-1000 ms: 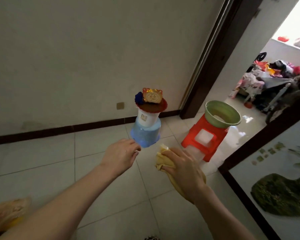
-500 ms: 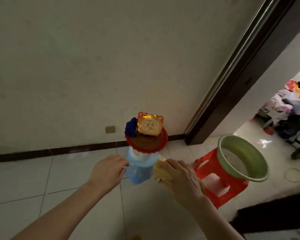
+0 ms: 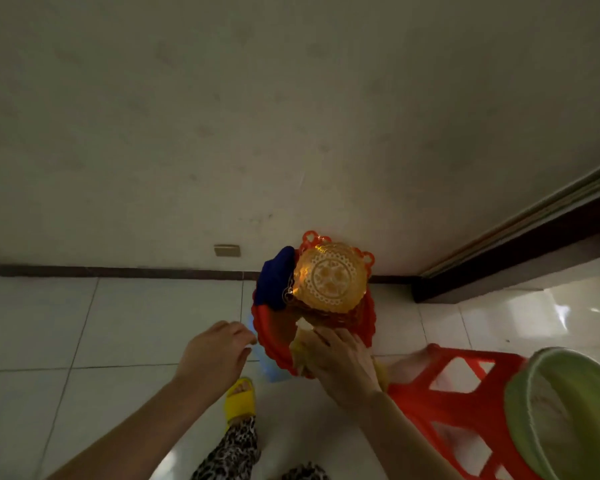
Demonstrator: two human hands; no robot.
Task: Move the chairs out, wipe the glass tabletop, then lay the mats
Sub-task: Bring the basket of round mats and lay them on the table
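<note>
My right hand [image 3: 340, 368] grips a yellow cloth [image 3: 297, 351] and reaches over the near rim of a round red tray [image 3: 274, 344]. The tray sits on a light blue plastic stool [image 3: 272, 370]. On the tray lie an amber patterned glass dish [image 3: 329, 277] and a dark blue cloth [image 3: 276, 282]. My left hand [image 3: 219, 355] hangs just left of the tray's rim. Its fingers are loosely bent and hold nothing. Neither the glass table, the chairs nor the mats are in view.
A red plastic stool [image 3: 465, 403] stands to the right, with a green basin [image 3: 568, 410] on it. A foot in a yellow slipper [image 3: 239, 400] is on the tiled floor below the tray. Behind is a wall with a dark skirting; a dark door frame [image 3: 516, 251] is at right.
I have come closer and now look down onto the tray. Both hands have reached forward to its near rim, the right still holding the cloth.
</note>
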